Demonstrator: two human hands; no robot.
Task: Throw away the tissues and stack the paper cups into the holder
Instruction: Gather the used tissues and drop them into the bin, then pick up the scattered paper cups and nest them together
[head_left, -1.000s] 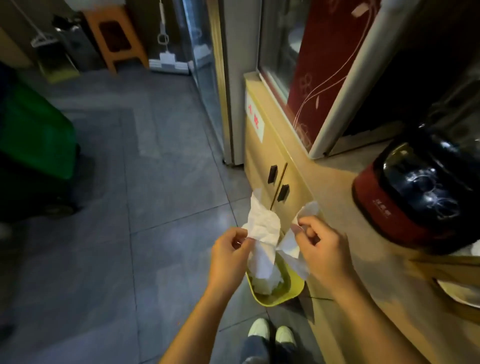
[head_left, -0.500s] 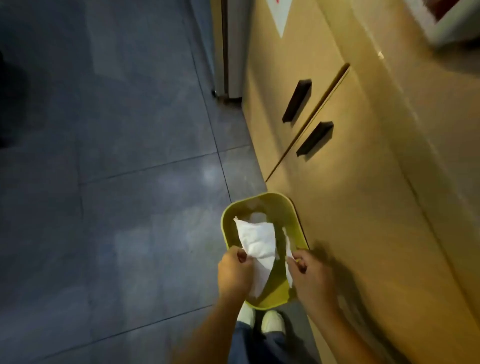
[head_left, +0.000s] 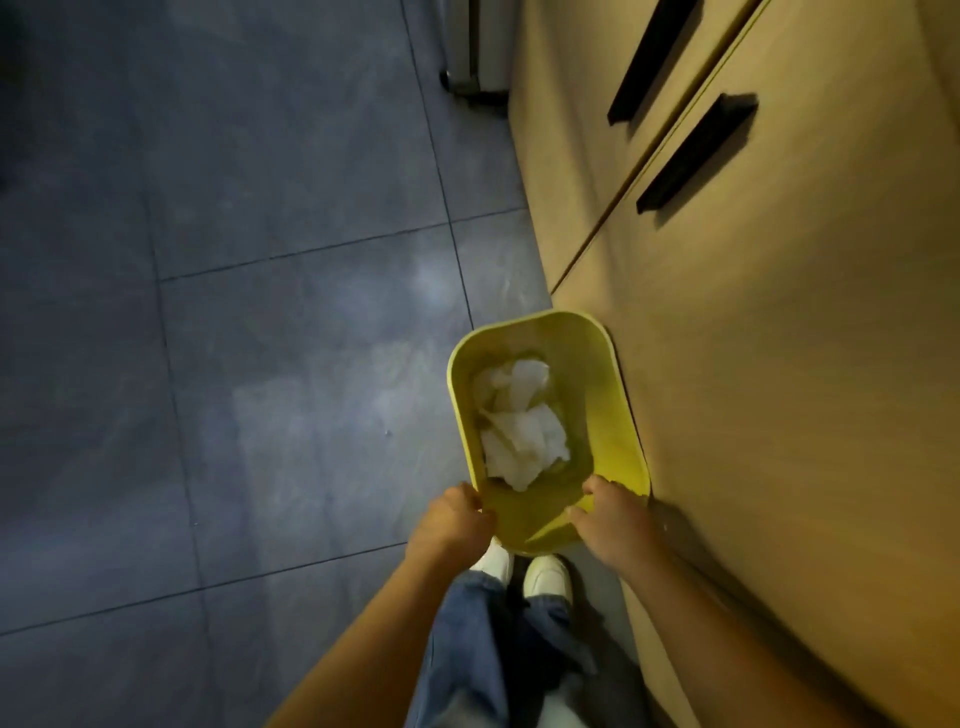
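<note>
smooth plastic bin (head_left: 608, 395) — crumpled paper tissues (head_left: 524, 436); matt wood-look cabinet (head_left: 779, 338), glossy floor tiles (head_left: 260, 338).

Both bare forearms reaching forward and down, left hand (head_left: 451, 521) curled loosely with fingers bent inward, right hand (head_left: 609, 516) likewise curled, knuckles up, hands level and apart, neither one visibly holding anything, jeans-clad legs and white shoes below

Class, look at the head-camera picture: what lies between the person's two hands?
In the head view, the near end of the yellow bin lies between the left hand and the right hand; just beyond sit crumpled white tissues.
</note>
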